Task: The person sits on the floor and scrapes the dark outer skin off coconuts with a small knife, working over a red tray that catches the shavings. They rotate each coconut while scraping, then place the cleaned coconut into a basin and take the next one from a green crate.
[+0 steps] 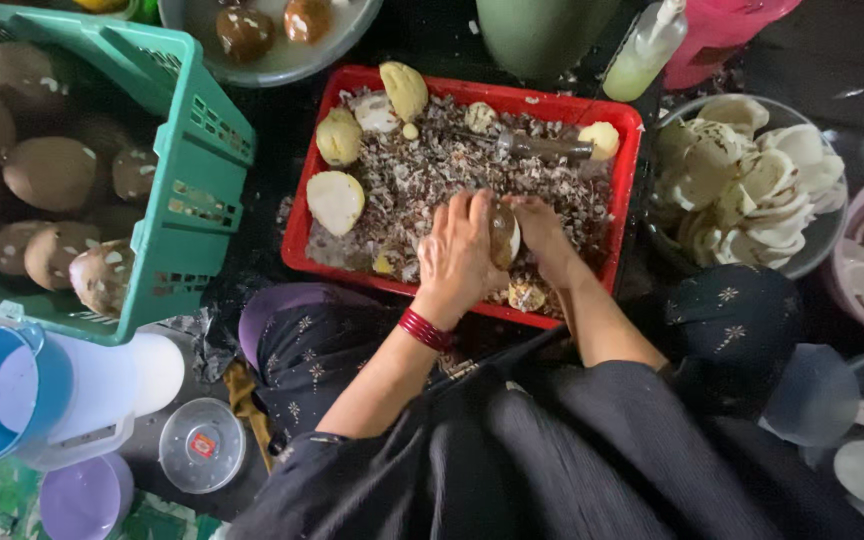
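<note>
Starting leftward, we saw a green crate (187,190) of brown nuts, then our left hand (455,255) and right hand (542,232), fingers clenched around a half-peeled nut (503,235) above the red tray (297,235); peeled slices filled a bowl (820,245) rightward.

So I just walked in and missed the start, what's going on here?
A person sits over a red tray full of brown shavings. The left hand and right hand together grip a round, partly peeled brown piece above it. Pale peeled pieces lie in the tray with a knife-like tool. A green basket of unpeeled ones stands to the left, and a bowl of white slices to the right.
</note>
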